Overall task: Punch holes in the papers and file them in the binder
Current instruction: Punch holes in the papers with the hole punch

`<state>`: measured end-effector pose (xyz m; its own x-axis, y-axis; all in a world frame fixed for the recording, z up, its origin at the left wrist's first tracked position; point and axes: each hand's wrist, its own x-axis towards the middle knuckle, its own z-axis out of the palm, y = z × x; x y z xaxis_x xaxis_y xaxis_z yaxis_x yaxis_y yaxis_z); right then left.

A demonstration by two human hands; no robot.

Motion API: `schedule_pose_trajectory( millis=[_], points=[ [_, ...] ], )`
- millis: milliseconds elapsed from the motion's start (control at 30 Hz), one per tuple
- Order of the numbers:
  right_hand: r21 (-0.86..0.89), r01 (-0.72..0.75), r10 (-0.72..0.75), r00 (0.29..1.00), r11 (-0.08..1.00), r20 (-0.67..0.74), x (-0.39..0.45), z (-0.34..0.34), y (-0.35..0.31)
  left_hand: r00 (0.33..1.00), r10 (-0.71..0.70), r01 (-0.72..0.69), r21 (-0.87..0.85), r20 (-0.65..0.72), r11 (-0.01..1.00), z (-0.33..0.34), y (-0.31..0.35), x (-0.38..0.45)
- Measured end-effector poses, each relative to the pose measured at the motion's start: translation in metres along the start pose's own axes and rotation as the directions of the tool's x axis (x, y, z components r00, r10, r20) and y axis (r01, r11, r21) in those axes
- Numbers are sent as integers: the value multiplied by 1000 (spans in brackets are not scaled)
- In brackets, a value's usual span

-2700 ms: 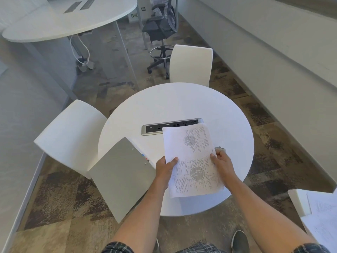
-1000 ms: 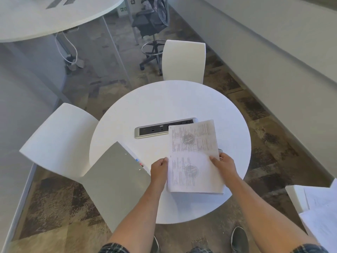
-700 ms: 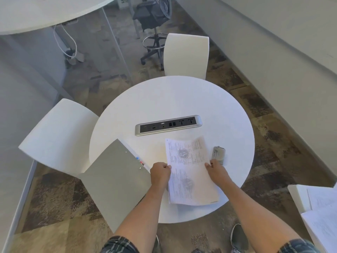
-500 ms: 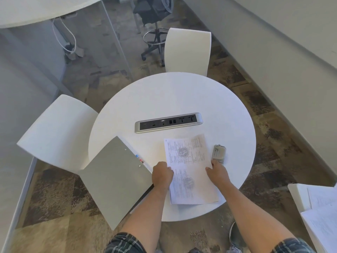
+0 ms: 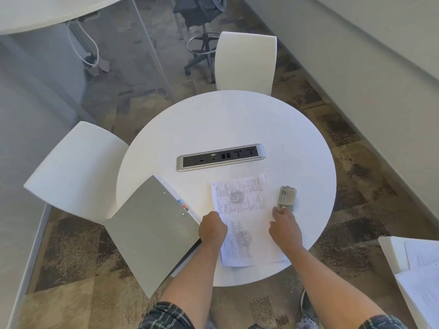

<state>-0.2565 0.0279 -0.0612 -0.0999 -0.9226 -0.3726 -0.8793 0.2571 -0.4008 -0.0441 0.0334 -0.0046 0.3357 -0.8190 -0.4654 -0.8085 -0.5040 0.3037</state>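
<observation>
Papers [image 5: 244, 219] flat on bench [image 5: 225, 124]; left hand [image 5: 212, 230] curled in loose grip at left edge, right hand [image 5: 285, 227] fingertips touching hole punch [image 5: 287, 197]; grey binder [image 5: 152, 231] left.

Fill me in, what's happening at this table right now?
A person stands over the round white table with a stack of printed papers lying flat on it. The left hand rests on the stack's left edge, by the grey binder overhanging the table's edge. The right hand sits at the right edge, fingertips touching the small hole punch. Nothing looks punched or filed yet.
</observation>
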Motion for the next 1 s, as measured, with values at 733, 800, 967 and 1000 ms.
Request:
schedule_pose_trajectory(
  millis=[733, 800, 967, 1000],
  points=[
    [371, -222, 250, 968, 902, -28, 54, -47, 31, 998, 38, -49, -269, -47, 962, 18, -10, 12],
    [340, -228, 244, 970, 912, -4, 56, -48, 29, 998, 35, -46, -274, -47, 961, 22, -12, 11],
    [249, -188, 179, 982, 950, 60, 49, -61, 32, 998, 11, -28, -277, -64, 961, 30, -15, 7],
    [235, -173, 159, 984, 956, 77, 47, -64, 36, 998, 13, -31, -276, -66, 961, 31, -15, 7]
  ],
)
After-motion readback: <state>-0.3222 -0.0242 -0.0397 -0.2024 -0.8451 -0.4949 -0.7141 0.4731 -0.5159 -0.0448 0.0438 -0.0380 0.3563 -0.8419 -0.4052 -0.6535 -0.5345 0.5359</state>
